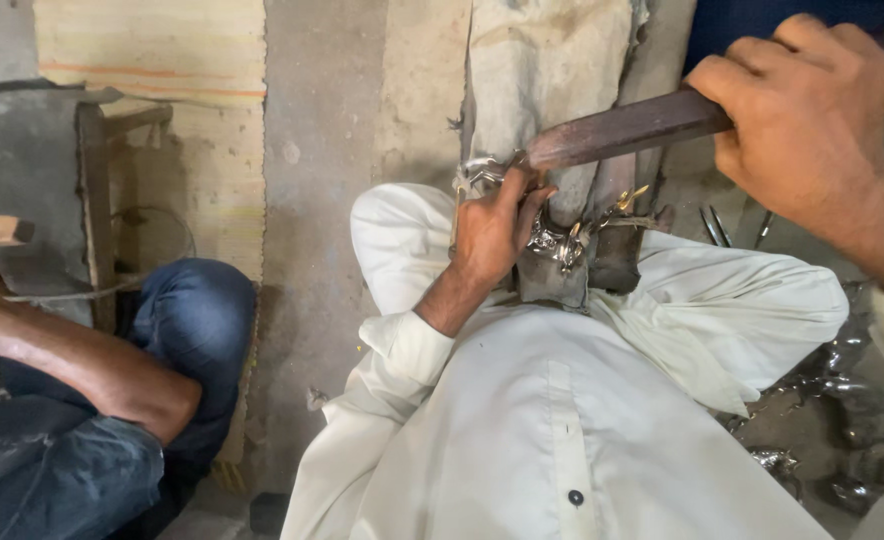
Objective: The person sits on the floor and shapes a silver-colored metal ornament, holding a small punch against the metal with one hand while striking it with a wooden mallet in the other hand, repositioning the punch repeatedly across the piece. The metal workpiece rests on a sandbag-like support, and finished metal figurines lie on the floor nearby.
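The person sat cross-legged in a loose white garment (562, 420) on the concrete floor (322, 200), knees spread so that an upright, cloth-wrapped block (547, 70) stood between them, close enough for both arms to work over it. Beside them, at the left edge of view, a co-worker in blue jeans (182, 330) rested a bare forearm (82, 365) across a raised knee. The right hand (807, 110) was closed in a full fist round the upper end of a long, dark metal file (627, 128), gripping it far back, apparently for leverage. The file's long axis ran on a shallow slant from the upper right down to the lower left, its working end pointing towards the block's front. There the left hand (492, 230) was curled shut, fingers and thumb pinching a small shiny metal piece (482, 172) against the block, seemingly to steady it right under the file's tip. More bright little metal parts (557, 243) clustered just beside that hand, and dull scraps (842, 390) lay scattered on the floor to the right.
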